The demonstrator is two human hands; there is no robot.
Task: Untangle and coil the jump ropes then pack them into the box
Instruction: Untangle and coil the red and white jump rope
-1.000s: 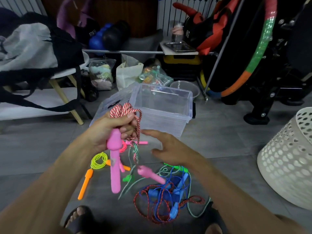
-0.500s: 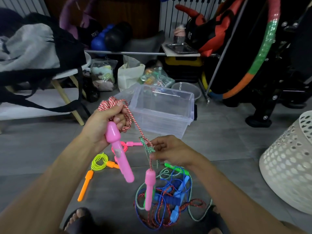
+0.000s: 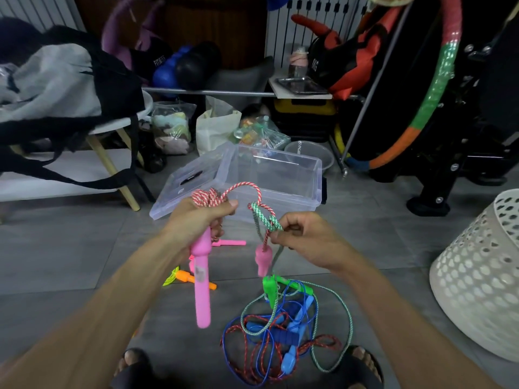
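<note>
The left hand is closed tight around a bunch of red & white rope and the top of a pink handle. The handle hangs down from the fist, a bit tilted. A loop of the red & white rope goes up and over to the right hand.

The right hand pinches a knot where a green & white rope is wound round the red & white one. Its fingers are curled in on that spot. A 2nd pink handle hangs just under the knot, btwn the two hands.

The green & white rope runs down from the knot to a pile of ropes on the gray floor. The pile has a green handle on top, blue handles, blue rope, and dark red rope, all mixed up.

The clear box sits open on the floor just behind the hands. Its lid leans at its left side.

Left of the pile, partly hidden by the left arm, lie an orange handle w/ yellow rope, and a small pink handle near the box.

A white basket w/ holes stands at the right. Two feet in dark sandals show at the bottom.
</note>
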